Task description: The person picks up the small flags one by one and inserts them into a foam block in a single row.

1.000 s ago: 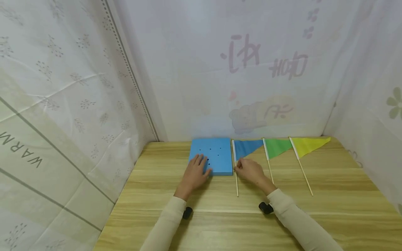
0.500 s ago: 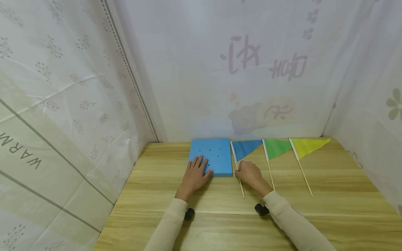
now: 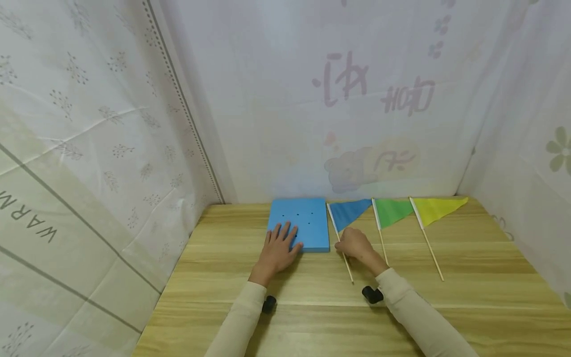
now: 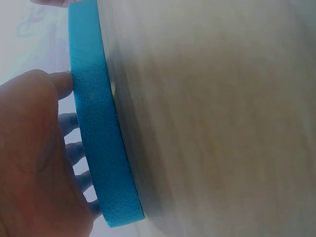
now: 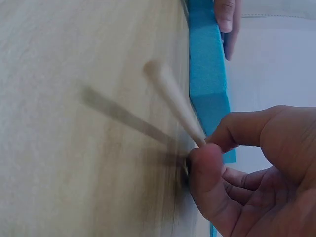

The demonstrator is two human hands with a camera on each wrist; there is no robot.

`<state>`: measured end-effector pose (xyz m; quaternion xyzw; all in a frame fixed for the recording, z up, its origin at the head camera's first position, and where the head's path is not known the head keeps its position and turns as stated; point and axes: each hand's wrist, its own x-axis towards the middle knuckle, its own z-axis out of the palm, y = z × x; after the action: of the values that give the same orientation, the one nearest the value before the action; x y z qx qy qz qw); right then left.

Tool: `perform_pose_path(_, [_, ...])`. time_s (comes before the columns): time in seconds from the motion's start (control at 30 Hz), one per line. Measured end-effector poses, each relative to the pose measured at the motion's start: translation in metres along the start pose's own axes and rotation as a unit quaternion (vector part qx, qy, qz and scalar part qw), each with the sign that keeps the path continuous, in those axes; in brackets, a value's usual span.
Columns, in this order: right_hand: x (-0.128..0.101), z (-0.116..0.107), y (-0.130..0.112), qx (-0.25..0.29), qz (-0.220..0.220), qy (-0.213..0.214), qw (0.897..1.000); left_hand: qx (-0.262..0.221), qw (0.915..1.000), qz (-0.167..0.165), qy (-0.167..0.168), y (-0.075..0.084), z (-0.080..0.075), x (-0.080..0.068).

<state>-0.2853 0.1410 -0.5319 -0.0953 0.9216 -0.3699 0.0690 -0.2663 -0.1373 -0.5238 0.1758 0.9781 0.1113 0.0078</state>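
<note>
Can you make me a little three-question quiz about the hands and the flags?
1. True or false: the left hand lies flat on the blue foam board.
2. Which flag's stick does the right hand pinch? A) blue flag B) green flag C) yellow flag
3. Fill in: the other two flags lie flat on the wooden ____.

Key:
1. True; its fingers are spread on top.
2. A; thumb and fingers pinch the stick, shown close in the right wrist view.
3. Table.
</note>
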Motion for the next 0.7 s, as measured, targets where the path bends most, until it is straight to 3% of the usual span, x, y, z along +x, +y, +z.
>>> perform_pose_path(0.2, [-0.005,-0.006,-0.012,-0.006,0.035,-0.005,0.999,-0.011,0.9999,0.005,0.004,0.000,0.000,-0.001])
perform_pose_path(0.4, [-0.002,-0.014,-0.020,-0.004,0.041,0.002,0.999,-0.025,0.9997,0.003,-0.006,0.001,0.000,-0.003])
perform_pose_path(0.7, [0.006,-0.030,-0.033,0.076,0.030,0.026,0.996,-0.005,0.9999,0.012,0.001,0.000,-0.003,-0.001])
